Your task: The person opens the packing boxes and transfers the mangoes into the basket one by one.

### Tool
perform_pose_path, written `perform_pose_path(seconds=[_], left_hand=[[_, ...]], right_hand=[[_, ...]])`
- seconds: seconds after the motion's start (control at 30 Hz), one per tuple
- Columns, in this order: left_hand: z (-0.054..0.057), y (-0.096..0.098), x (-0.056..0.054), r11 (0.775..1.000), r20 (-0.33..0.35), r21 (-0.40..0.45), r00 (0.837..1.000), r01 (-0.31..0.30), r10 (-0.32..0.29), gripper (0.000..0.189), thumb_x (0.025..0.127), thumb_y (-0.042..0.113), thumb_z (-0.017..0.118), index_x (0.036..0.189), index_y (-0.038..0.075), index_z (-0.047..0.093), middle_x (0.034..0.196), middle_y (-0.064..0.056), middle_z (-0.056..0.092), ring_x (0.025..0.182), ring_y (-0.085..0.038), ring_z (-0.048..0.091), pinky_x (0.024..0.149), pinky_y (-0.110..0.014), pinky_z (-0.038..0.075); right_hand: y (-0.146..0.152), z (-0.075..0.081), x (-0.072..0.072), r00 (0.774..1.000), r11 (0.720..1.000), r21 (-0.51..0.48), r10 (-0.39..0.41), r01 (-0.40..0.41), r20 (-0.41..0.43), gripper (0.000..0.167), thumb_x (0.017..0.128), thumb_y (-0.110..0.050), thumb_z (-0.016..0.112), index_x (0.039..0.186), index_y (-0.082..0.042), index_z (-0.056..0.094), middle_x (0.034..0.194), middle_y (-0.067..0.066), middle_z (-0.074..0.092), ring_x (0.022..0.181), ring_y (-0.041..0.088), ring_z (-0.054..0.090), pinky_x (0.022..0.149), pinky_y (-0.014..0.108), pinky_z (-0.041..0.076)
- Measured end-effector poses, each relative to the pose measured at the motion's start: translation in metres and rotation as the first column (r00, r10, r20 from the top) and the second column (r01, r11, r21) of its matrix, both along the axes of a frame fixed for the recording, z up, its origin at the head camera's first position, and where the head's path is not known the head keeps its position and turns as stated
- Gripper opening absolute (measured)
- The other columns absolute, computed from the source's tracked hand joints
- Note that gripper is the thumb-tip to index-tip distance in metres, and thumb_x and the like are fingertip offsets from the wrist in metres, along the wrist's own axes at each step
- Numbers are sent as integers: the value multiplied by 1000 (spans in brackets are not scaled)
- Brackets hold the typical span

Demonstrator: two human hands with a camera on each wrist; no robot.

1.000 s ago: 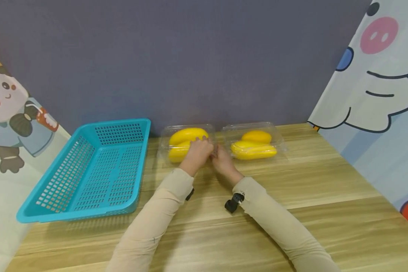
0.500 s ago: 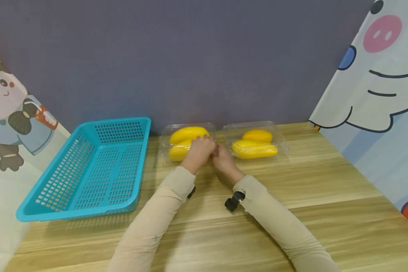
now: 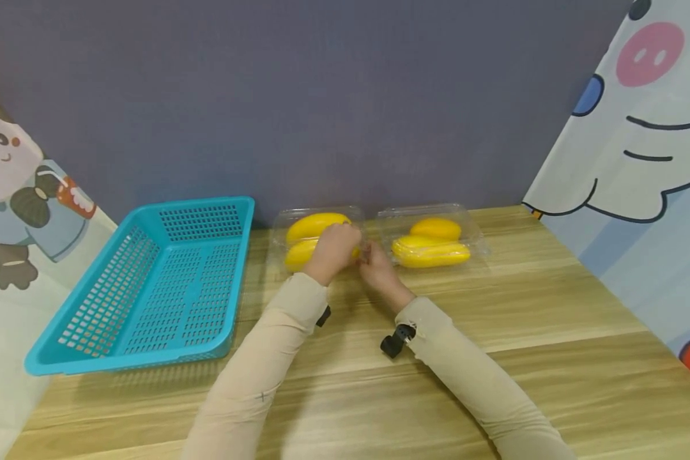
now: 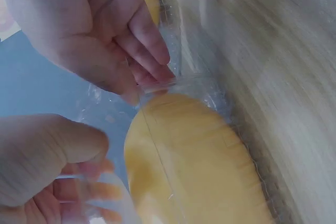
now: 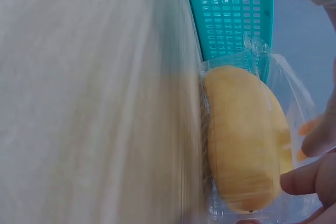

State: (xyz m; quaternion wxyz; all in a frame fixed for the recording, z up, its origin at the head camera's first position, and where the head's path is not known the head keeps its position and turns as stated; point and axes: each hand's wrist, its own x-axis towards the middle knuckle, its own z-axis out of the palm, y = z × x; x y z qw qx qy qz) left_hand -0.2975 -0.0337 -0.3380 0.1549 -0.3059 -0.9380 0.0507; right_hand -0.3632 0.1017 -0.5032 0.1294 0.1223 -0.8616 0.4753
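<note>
Two yellow mangoes (image 3: 316, 228) lie in a clear plastic clamshell box (image 3: 276, 249) at the back of the table. My left hand (image 3: 335, 249) is over the box's right end. In the left wrist view, its thumb and fingers pinch the clear lid (image 4: 113, 198), the fingers showing through the plastic. My right hand (image 3: 377, 265) is at the box's right end, thumb and fingers pinching the plastic edge (image 4: 157, 85) beside the mango's tip. Through the right wrist view, the lid stands partly away from the mangoes (image 5: 241, 140).
A second clear box (image 3: 476, 239) with yellow fruit (image 3: 430, 252) inside stands just right of my hands. At the left is a turquoise basket (image 3: 238, 281) with slotted walls. A grey panel (image 3: 333, 102) rises behind the wooden table (image 3: 494, 319).
My left hand has lifted slightly and its fingers have curled in, uncovering more of the front mango. My right hand stays almost where it was.
</note>
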Motion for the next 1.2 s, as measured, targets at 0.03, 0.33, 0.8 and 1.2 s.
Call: perform_pose_path(seconds=[0.03,0.33,0.8,1.2], left_hand=[[2,-1,0,1000,20,7,1000,4,-4,7,74,5,74,80,7,70,83,-8,69,77,-25,65,67,-37,55],[6,-6,3,999,39,-5,998,-45,45,17,77,13,74,90,2,69,88,-13,68,73,-28,65,63,-38,56],[30,4,0,988,81,66,988,-139,134,18,81,-5,60,92,6,70,92,-11,70,82,-30,66,67,-40,56],[61,4,-11,983,44,73,985,-171,168,20,83,-7,57,85,5,72,86,-11,70,77,-30,67,62,-40,56]], right_hand=[[1,-2,-4,999,1000,4,8,-8,44,35,87,-17,57,115,1,48,104,12,59,95,23,56,80,31,48],[-3,16,9,998,999,-33,24,-23,52,33,87,-21,61,110,0,49,101,11,60,92,22,58,76,28,49],[23,-124,-112,997,999,28,-29,27,75,43,83,-42,65,112,-16,46,110,3,55,100,22,53,81,40,48],[16,-93,-82,998,999,27,-24,23,61,49,84,-34,64,120,-5,48,111,11,56,101,26,54,83,40,47]])
